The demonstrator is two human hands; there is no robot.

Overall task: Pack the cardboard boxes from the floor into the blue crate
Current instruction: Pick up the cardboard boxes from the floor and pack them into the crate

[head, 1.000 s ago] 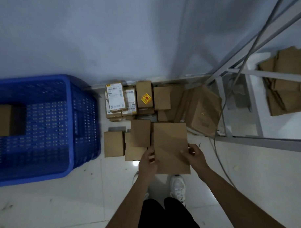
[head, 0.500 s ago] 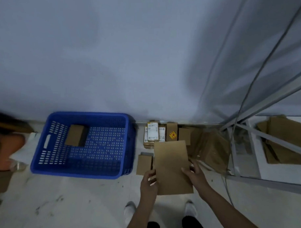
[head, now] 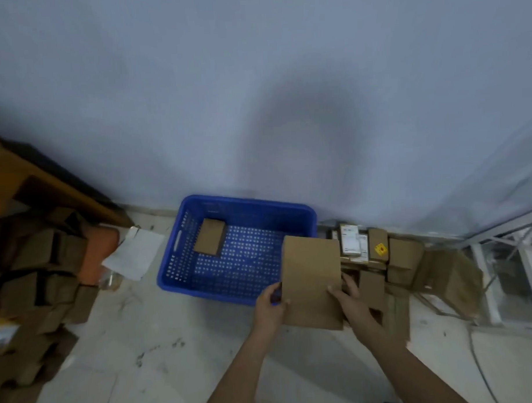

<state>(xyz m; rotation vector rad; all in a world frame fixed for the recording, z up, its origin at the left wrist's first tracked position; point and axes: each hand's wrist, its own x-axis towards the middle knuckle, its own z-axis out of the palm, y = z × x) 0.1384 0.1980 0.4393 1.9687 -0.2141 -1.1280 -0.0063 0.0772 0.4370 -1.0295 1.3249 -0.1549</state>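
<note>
I hold a flat brown cardboard box [head: 312,278] in both hands, lifted off the floor and overlapping the right front corner of the blue crate [head: 182,258]. My left hand [head: 270,306] grips its left edge and my right hand [head: 351,301] grips its lower right side. One small cardboard box [head: 210,241] lies inside the crate near its back left. Several more cardboard boxes [head: 402,257] sit on the floor against the wall, right of the crate, some with white labels [head: 350,239].
A heap of cardboard boxes [head: 35,275] and an orange object [head: 99,255] lie at the left, with a white sheet of paper [head: 134,257] beside the crate. A white metal frame [head: 520,270] and a cable [head: 481,371] stand at the right. The wall is close behind.
The view has swung left, so the crate sits nearer the middle. Both hands have carried the flat box leftward from the floor pile to the crate's right corner.
</note>
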